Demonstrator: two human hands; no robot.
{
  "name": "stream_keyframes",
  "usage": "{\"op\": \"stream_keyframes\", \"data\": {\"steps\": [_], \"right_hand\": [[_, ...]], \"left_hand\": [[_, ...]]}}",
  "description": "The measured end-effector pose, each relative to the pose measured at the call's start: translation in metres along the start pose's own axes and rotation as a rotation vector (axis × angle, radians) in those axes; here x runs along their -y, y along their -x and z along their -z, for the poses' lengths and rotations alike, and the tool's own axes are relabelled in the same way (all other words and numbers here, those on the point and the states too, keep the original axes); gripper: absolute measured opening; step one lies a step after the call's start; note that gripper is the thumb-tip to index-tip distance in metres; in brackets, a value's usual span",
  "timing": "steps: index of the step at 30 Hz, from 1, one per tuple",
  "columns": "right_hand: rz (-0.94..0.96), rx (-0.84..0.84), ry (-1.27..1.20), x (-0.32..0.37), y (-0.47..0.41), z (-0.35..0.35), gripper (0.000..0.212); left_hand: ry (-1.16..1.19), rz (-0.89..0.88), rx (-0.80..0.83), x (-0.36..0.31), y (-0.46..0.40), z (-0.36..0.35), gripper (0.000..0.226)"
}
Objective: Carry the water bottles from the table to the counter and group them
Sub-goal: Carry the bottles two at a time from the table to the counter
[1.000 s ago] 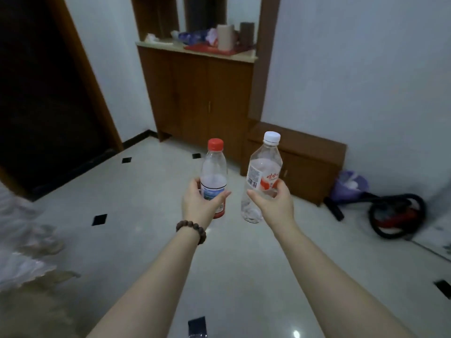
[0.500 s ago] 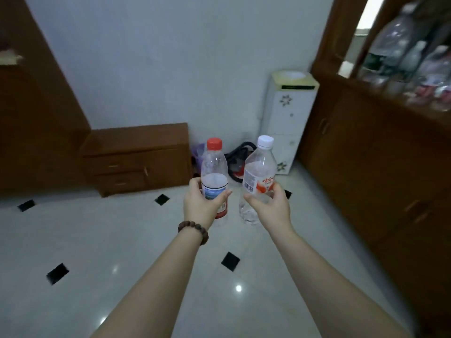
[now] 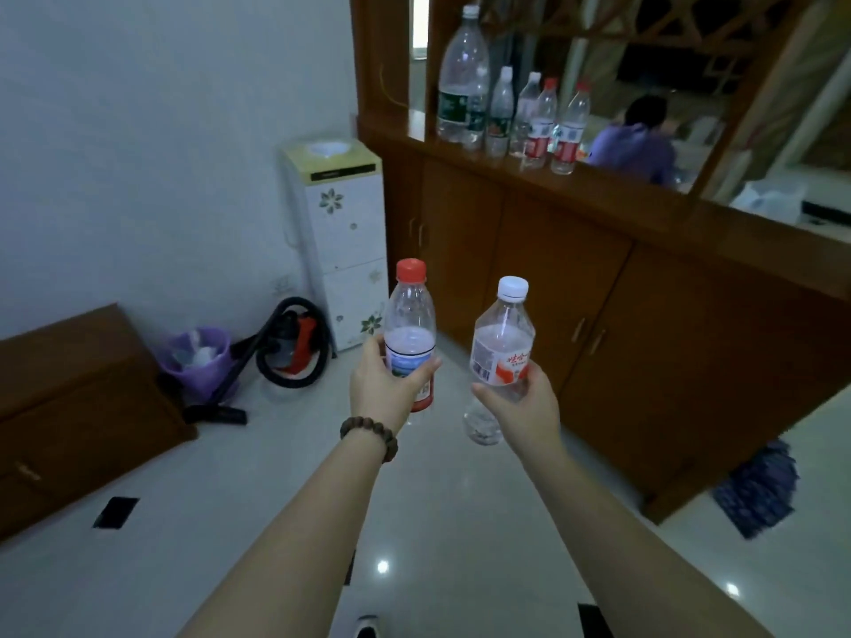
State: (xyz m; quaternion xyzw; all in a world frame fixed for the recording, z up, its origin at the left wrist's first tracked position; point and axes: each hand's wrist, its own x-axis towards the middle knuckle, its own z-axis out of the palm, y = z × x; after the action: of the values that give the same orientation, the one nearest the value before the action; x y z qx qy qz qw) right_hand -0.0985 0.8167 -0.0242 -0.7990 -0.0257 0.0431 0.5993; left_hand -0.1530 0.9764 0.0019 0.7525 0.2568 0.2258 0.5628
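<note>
Two clear plastic bottles were held out over the tiled floor, short of the wooden counter (image 3: 552,177). The left hand (image 3: 382,389) wrapped the upright red-capped bottle (image 3: 410,333); the right hand (image 3: 525,407) gripped the white-capped bottle (image 3: 502,347), its cap tipped slightly right.

Single head-worn view, angled forward-down over outstretched forearms, facing counter (image 3: 575,179) nearby, floor (image 3: 230,522) below.

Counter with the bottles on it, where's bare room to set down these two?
The counter looks bare right of the group, between the last red-capped bottle and the white box. Its left end is crowded: the big bottle and smaller ones stand packed together.
</note>
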Motion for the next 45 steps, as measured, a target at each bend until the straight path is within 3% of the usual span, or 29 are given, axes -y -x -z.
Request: {"op": "stream_keyframes", "data": {"steps": [9,16,25,35,45], "right_hand": [[0.057,-0.185,-0.014,0.039,-0.119,-0.043,0.065],[0.022,-0.339,-0.029,0.054,-0.202,-0.030,0.070],[0.016,-0.485,0.007,0.042,-0.327,0.042,0.058],[0.043,-0.541,0.035,0.054,-0.514,0.132,0.068],[0.025,-0.577,0.092,0.059,-0.626,0.171,0.067]], "left_hand": [[-0.044,-0.121,0.134,-0.017,-0.151,-0.027,0.060],[-0.028,-0.175,0.254,-0.046,-0.240,-0.081,0.064],[0.037,-0.226,0.444,-0.078,-0.324,-0.213,0.063],[0.090,-0.256,0.472,-0.145,-0.436,-0.382,0.071],[0.044,-0.297,0.526,-0.176,-0.511,-0.489,0.065]]}}
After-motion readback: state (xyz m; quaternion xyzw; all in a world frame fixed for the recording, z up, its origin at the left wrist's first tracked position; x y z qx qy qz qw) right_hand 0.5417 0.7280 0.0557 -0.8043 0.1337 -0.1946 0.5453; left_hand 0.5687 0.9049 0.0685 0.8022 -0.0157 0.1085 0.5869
